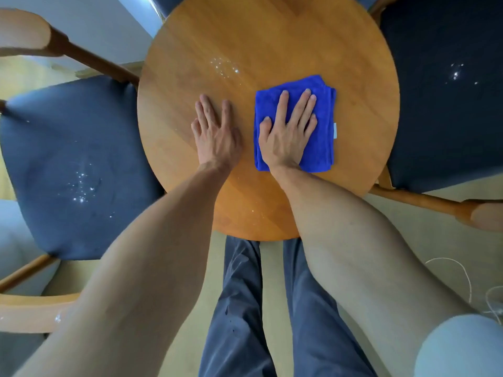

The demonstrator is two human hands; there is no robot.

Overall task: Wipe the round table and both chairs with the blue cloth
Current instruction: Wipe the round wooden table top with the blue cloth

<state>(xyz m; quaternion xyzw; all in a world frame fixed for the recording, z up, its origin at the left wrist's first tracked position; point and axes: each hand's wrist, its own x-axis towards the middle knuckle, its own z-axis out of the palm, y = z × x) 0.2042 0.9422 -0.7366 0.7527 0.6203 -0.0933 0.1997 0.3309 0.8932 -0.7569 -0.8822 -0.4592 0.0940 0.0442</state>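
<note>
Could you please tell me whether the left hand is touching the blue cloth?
Apart. The head view shows the left hand flat on the round table, with bare wood between it and the blue cloth.

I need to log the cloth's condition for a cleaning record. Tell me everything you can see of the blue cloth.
The blue cloth is a bright blue, plush towel-like fabric, folded into a rough rectangle with stacked layers showing along its right edge, where a small white tag sticks out. It lies flat on the right half of the round wooden table. The right hand rests palm-down on it, fingers spread and straight. The left hand lies beside it on bare wood, apart from it.
</note>
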